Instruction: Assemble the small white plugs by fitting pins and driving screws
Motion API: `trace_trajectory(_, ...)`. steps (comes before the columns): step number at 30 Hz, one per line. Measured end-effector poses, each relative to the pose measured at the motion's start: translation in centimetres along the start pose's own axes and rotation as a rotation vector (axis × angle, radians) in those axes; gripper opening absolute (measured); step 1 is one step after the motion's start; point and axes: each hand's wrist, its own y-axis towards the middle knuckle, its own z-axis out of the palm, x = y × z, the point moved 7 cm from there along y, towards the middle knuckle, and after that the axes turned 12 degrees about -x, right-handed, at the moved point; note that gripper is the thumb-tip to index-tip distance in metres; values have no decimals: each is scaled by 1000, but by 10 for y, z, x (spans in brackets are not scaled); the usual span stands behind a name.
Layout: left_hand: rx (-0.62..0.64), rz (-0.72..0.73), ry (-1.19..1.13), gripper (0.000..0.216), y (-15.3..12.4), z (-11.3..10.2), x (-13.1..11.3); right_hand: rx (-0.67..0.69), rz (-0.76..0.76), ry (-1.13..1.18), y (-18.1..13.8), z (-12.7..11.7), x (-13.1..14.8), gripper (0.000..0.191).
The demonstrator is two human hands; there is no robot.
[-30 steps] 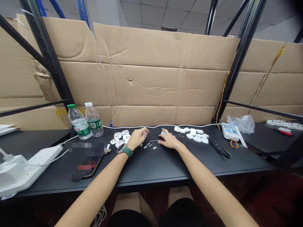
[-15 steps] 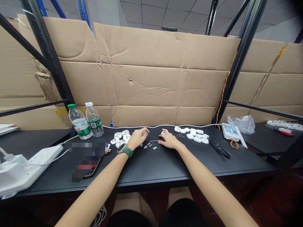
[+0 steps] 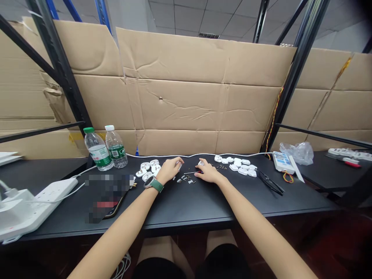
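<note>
The black table [image 3: 192,205] has its front edge beneath both forearms, with a broad stretch of surface between them; cardboard [image 3: 174,104] closes off the back. The left hand [image 3: 169,170] pinches a white piece [image 3: 179,166] between thumb and fingers. The right hand [image 3: 209,173] curves over a second white part [image 3: 200,163] and a screwdriver [image 3: 190,173]; how tightly, I cannot tell. Small loose bits [image 3: 190,181] lie between the 2 hands, white covers [image 3: 243,171] further right, and 2 bottles [image 3: 100,155] stand at left.
</note>
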Motion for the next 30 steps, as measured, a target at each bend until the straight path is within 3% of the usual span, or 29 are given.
trace_trajectory(30,14,8,30,29,-1,1,2,3,10,15,-1,-1,2,51)
